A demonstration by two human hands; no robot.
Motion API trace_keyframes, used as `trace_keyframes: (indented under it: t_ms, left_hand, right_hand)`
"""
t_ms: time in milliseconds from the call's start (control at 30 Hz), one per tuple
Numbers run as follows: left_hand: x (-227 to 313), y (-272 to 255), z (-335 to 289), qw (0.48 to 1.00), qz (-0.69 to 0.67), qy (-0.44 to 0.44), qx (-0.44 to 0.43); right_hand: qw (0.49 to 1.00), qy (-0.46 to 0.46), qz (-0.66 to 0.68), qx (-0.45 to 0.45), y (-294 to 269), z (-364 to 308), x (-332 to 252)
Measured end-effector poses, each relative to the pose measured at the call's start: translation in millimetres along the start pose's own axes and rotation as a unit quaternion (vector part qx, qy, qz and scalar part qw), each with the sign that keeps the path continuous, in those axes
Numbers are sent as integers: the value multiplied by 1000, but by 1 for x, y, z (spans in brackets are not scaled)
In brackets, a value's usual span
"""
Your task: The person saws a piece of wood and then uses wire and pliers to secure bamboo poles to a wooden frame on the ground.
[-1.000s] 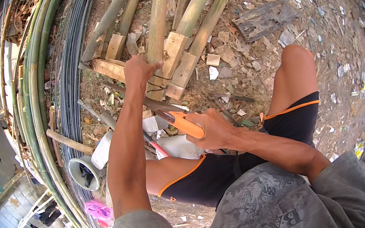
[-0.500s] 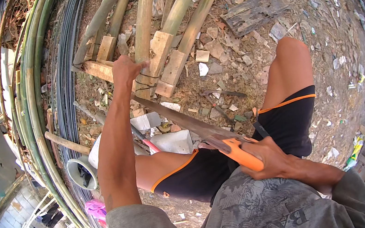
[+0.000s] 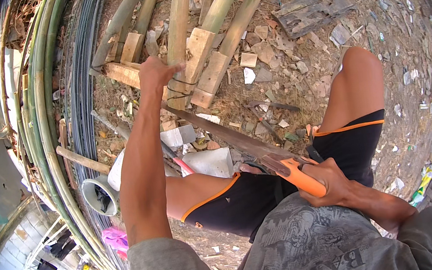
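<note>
My right hand [image 3: 330, 179], low and right of centre, is wrapped round the orange handle of a handsaw [image 3: 228, 143]. Its long dark blade slants up and left, with the tip just below my left hand [image 3: 155, 77]. That hand is closed on a pale wooden board [image 3: 122, 73], its fingers partly hidden behind its back. Beside it, to the right, a bamboo pole [image 3: 180, 35] has dark wire around its near end. Short wooden blocks [image 3: 198, 49] lie against the neighbouring poles.
Pliers-like tools [image 3: 273, 107] lie on the ground between my knees. Left stand a grey bucket [image 3: 99, 196], a bundle of dark rods [image 3: 76, 72] and long green bamboo [image 3: 40, 104]. A weathered plank [image 3: 314, 10] lies far right, and a white block [image 3: 208, 162] sits near my left leg.
The whole scene has shifted slightly right and up in the picture. Both hands keep their grips, and the saw stays at nearly the same slant beside the board.
</note>
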State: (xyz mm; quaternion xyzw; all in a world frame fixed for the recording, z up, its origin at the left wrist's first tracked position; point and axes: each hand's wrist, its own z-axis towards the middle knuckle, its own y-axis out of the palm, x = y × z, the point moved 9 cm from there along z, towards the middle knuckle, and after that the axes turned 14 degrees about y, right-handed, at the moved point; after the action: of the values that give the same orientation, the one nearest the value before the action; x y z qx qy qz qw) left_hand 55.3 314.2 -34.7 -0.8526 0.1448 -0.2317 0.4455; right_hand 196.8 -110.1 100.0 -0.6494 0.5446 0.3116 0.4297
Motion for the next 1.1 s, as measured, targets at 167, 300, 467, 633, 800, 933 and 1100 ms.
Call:
trace_keyframes:
  t_ms: [167, 300, 467, 633, 800, 933, 1100]
  left_hand:
    - [12, 12, 13, 1000, 5, 14, 13]
    - [-10, 5, 8, 1000, -4, -1, -7]
    - [-5, 4, 2, 1000, 21, 6, 7]
    - [15, 6, 13, 996, 36, 65, 39]
    - [-6, 1, 3, 1000, 16, -5, -13]
    - [13, 10, 7, 999, 21, 25, 4]
    - [-19, 2, 0, 998, 17, 22, 51]
  right_hand:
    - [998, 25, -52, -20, 51, 120, -13]
    - [1000, -6, -11, 15, 48, 84, -6]
    - [999, -17, -22, 17, 23, 34, -4]
    - [999, 20, -40, -7, 61, 132, -15]
    - [999, -2, -32, 9, 15, 24, 2]
    - [999, 4, -36, 6, 44, 107, -23]
    - [1000, -18, 1, 4, 65, 115, -27]
